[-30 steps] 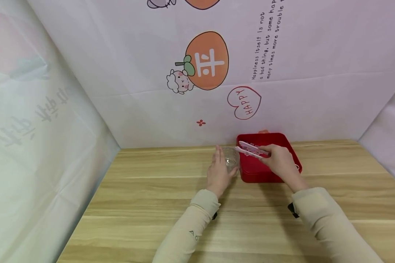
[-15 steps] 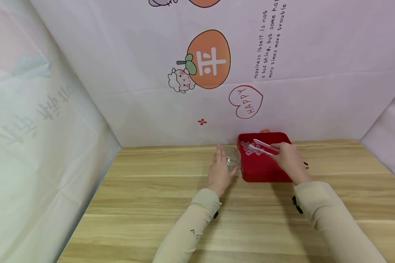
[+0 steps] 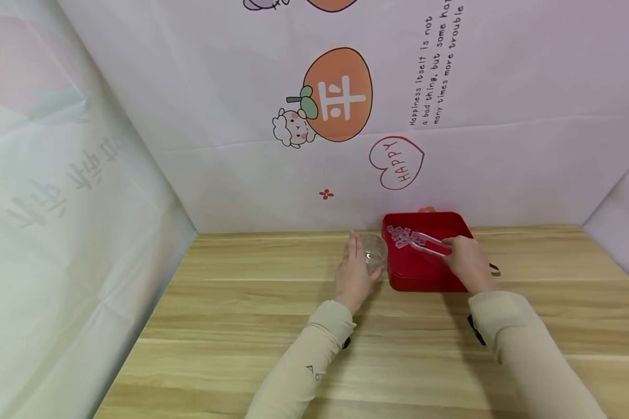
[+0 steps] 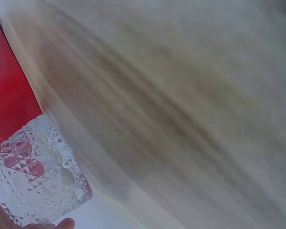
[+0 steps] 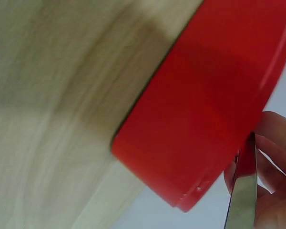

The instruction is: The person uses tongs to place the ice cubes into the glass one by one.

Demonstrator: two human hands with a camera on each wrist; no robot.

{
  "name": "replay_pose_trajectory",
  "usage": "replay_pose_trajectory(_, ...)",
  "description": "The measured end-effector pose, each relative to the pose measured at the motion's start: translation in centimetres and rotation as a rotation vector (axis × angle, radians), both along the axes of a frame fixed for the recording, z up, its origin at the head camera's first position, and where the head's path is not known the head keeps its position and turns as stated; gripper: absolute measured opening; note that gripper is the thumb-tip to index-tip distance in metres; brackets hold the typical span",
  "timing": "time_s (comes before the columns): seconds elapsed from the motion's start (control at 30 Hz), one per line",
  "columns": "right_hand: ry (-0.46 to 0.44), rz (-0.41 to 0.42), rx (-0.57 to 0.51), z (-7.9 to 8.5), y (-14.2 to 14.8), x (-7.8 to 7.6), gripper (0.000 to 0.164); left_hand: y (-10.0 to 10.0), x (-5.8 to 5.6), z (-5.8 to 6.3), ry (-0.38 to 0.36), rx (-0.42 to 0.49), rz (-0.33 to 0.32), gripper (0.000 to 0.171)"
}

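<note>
My left hand [image 3: 354, 280] holds a clear glass bowl [image 3: 375, 250] on the table, fingers along its left side and thumb at its front right. The left wrist view shows the bowl's diamond-cut pattern [image 4: 43, 171]. My right hand [image 3: 469, 263] grips tongs [image 3: 433, 239] over the red box [image 3: 421, 284]. Their arms stand spread, the pale tips right at a cluster of small clear cubes [image 3: 397, 235] in the box's left back part. In the right wrist view, the tongs' metal handle [image 5: 243, 200] lies between fingers and thumb beside the box wall.
The box stands just right of the bowl, close to the white printed backdrop [image 3: 241, 145]. A dark strap-like piece [image 3: 495, 269] shows beyond my right wrist. Another pale sheet [image 3: 47, 233] hangs along the left of the wooden table [image 3: 230, 326].
The tongs have moved from near the bowl's rim rightwards, then down to the cubes in the box. My left hand stays on the bowl. The view has shifted slightly.
</note>
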State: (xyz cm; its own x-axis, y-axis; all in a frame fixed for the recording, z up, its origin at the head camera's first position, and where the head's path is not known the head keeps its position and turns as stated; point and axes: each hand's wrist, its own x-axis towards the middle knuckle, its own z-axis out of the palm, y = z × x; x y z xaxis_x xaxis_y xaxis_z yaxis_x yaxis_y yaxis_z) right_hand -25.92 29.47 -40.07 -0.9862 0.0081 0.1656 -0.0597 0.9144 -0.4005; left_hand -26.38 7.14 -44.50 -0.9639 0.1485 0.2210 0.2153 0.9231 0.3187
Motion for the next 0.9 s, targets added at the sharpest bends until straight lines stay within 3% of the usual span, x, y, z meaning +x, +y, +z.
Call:
replay_pose_trajectory(0.43, 0.014, -0.014, 0.021, -1.0, -0.1, -0.4, 0.032, -0.1, 0.0, 0.0, 0.005, 0.010, 0.002, 0.091)
replay_pose_trajectory(0.9, -0.037, -0.009, -0.011, -1.1, -0.6, -0.4, 0.031, -0.1, 0.1, 0.0, 0.011, 0.002, 0.007, 0.090)
